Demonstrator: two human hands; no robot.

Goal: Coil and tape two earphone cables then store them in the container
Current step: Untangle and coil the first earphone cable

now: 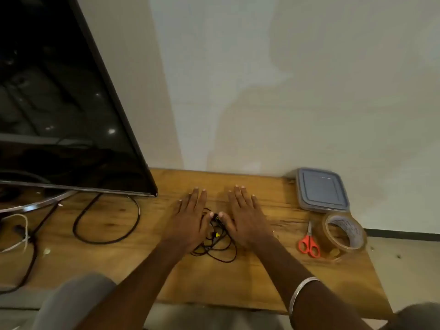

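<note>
Wooden table (250,277), both hands flat, fingers extended close together.
Black earphone cables (217,244) lie tangled between left hand (190,225) and right hand (245,222); lidded container (321,189) sits right of the cables, well apart.

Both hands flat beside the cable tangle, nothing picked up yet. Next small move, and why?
Probably pinch one strand of the tangled black earphone cables with the right hand and draw it free. Both the right hand and the left hand lie open, palms down, flanking the pile, holding nothing. The brown tape roll, red-handled scissors and lidded grey plastic container are only needed later.
</note>
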